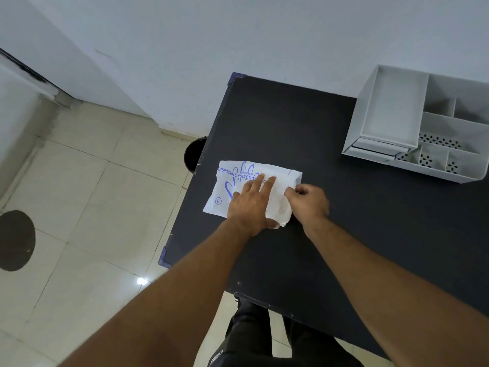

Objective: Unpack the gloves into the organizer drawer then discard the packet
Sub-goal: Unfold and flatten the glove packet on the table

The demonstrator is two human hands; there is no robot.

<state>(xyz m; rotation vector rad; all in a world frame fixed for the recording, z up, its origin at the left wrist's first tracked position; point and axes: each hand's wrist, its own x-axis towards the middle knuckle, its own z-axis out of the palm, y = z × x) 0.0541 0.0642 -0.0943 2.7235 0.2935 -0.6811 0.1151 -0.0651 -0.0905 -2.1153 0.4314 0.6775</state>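
A white packet of disposable gloves (pixel 230 181) with blue print lies flat near the left edge of the black table (pixel 357 221). My left hand (pixel 250 205) presses flat on the packet, fingers spread over its middle. My right hand (pixel 308 201) pinches the packet's right end between thumb and fingers. A grey desk organizer (pixel 391 112) stands at the back right of the table; its small drawer (pixel 377 150) sits at the front bottom, only slightly out. No loose gloves are visible.
The organizer has several open compartments, some with perforated floors (pixel 439 141). A dark round bin (pixel 194 153) stands on the tiled floor just left of the table. A white wall runs behind. My legs show below the table's near edge.
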